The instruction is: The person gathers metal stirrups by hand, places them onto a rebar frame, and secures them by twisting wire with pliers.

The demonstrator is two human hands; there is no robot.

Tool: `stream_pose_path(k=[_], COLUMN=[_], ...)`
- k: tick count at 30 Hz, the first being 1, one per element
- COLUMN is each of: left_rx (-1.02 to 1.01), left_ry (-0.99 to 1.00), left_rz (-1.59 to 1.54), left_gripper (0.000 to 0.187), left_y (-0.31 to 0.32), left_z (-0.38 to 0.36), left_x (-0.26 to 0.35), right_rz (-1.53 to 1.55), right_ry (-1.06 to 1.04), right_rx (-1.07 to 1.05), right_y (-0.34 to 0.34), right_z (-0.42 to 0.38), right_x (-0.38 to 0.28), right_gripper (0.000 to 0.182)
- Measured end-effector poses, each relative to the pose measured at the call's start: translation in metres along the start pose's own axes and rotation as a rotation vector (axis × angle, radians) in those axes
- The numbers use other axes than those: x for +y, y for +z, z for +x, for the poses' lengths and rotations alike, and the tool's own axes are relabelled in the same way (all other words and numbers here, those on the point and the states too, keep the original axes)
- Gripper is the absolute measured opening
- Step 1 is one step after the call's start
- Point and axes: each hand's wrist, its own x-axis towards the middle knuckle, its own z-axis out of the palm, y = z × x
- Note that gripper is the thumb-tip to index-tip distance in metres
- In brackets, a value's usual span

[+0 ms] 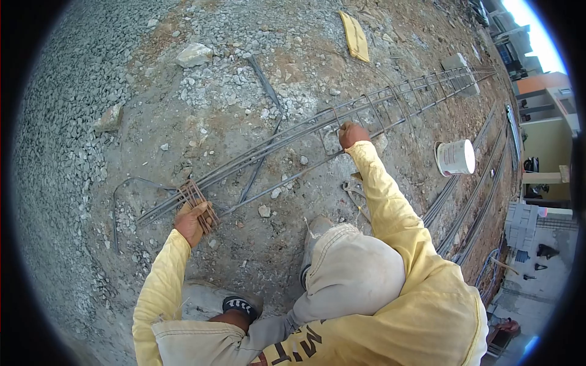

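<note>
A long rebar cage (390, 100) runs diagonally from the lower left to the upper right, with square stirrups spaced along its far part. At its near end my left hand (191, 223) is closed on a stack of rusty rebar stirrups (196, 198), which sits around the long bars. My right hand (353, 135) is closed at a stirrup (329, 141) further up the cage; its fingertips are partly hidden. Beneath my right forearm, a pair of pincers (356, 196) lies on the ground next to my knee.
Gravel (67, 116) covers the left side. A dark metal strip (264, 82) lies beyond the cage, near a yellow sack (354, 36). A concrete block (459, 72) is at the cage's far end. A white bucket (456, 157) and loose rebars (470, 201) lie right.
</note>
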Motion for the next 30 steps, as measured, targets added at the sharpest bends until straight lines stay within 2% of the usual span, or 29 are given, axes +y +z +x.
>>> stream_pose_path(k=[3,5,8,10,15,16,19,20,24,26,30], left_rx=[0.003,0.054,0.037,0.042,-0.041,-0.02,0.013,0.003,0.02,-0.017,-0.038], left_ry=[-0.016,-0.026,-0.019,-0.034,-0.057,-0.054,-0.053,-0.062,-0.043,-0.039,-0.026], left_rz=[-0.027,-0.032,-0.049,-0.042,-0.093,-0.095,-0.108,-0.118,-0.152,-0.113,-0.115], left_gripper=[0.019,0.018,0.015,0.015,0.017,0.018,0.02,0.021,0.022,0.02,0.02], left_y=[0.0,-0.002,-0.006,-0.005,-0.015,-0.016,-0.02,-0.021,-0.025,-0.025,-0.026], left_z=[0.003,0.005,0.011,0.009,0.004,0.003,-0.004,-0.007,-0.012,-0.017,-0.014], left_x=[-0.002,-0.003,-0.006,-0.006,-0.004,-0.004,-0.002,0.0,0.006,0.01,0.008], right_rz=[0.057,0.249,0.497,0.496,0.452,0.498,0.6,0.525,0.366,0.344,0.213], right_ry=[-0.163,-0.413,-0.562,-0.682,-0.735,-0.647,-0.493,-0.467,-0.616,-0.592,-0.482], right_rx=[0.356,0.121,-0.434,-0.676,-0.805,-0.905,-1.001,-0.984,-0.597,-0.46,-0.353], right_y=[-0.014,-0.007,0.019,0.05,0.106,0.106,0.112,0.109,0.127,0.124,0.092], right_z=[-0.034,-0.04,-0.089,-0.123,-0.159,-0.157,-0.152,-0.15,-0.135,-0.125,-0.099], right_x=[-0.046,-0.087,-0.167,-0.207,-0.25,-0.252,-0.243,-0.241,-0.208,-0.184,-0.137], right_gripper=[0.028,0.028,0.03,0.032,0.031,0.025,0.019,0.018,0.023,0.025,0.03])
